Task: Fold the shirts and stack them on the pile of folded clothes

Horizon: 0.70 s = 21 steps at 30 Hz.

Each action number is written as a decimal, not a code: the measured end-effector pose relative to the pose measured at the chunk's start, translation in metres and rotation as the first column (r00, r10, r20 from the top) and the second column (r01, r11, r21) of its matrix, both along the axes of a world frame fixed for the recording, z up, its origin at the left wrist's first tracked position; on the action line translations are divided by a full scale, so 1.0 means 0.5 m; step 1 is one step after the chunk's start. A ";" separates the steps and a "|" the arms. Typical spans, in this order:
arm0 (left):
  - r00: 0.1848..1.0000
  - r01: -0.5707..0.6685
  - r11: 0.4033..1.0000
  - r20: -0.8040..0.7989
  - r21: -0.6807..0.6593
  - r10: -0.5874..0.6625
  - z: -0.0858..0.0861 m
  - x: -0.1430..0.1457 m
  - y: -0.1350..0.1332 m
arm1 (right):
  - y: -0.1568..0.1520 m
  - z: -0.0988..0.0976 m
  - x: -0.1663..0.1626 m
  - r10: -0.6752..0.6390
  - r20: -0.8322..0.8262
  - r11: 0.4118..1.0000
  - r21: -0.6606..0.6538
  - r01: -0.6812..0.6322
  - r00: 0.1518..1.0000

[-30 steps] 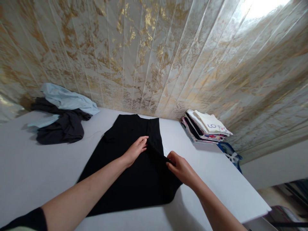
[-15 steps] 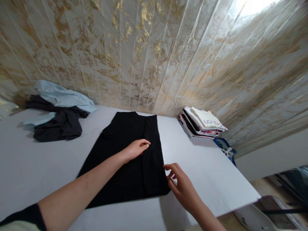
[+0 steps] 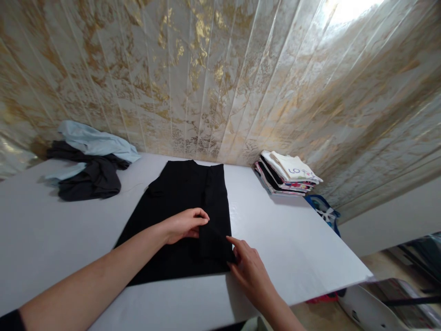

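Note:
A black T-shirt (image 3: 175, 197) lies spread on the white table, its right side folded inward as a long strip. My left hand (image 3: 184, 225) is closed in a pinch on the inner edge of this strip, near its lower end. At the shirt's right edge, by the lower corner, is my right hand (image 3: 246, 262). Its index finger lies along the fabric, while the thumb and the curled fingers hold the edge of the cloth. Part of that grip is hidden behind the hand.
A stack of folded clothes (image 3: 285, 172) sits at the table's back right. Crumpled dark grey and light blue garments (image 3: 91, 177) lie at the back left. A gold-patterned curtain (image 3: 193, 82) hangs behind the white table (image 3: 285, 239). A blue bag (image 3: 324, 211) is beyond the right edge.
My left hand has moved down and left and now pinches the folded strip. My right hand has come in against the shirt's edge. The strip's lower end has shifted slightly up.

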State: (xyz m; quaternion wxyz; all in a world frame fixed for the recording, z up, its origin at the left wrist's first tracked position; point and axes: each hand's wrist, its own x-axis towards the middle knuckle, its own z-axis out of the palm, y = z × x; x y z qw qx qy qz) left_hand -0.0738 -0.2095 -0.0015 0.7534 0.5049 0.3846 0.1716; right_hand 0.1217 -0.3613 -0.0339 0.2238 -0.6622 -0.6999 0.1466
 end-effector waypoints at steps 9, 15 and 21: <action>0.972 0.171 0.965 -0.195 0.201 -0.132 -0.018 -0.005 -0.076 | -0.025 -0.016 0.010 -0.113 0.023 0.993 0.023 0.113 0.993; 0.926 0.267 0.849 -0.367 0.457 -0.093 -0.002 -0.018 -0.050 | -0.048 0.026 0.030 -0.035 0.093 0.999 -0.037 0.038 0.995; 0.982 -0.067 0.582 -0.050 0.811 0.183 0.006 0.047 0.021 | 0.055 0.073 0.027 -0.070 0.057 0.988 0.143 0.061 0.996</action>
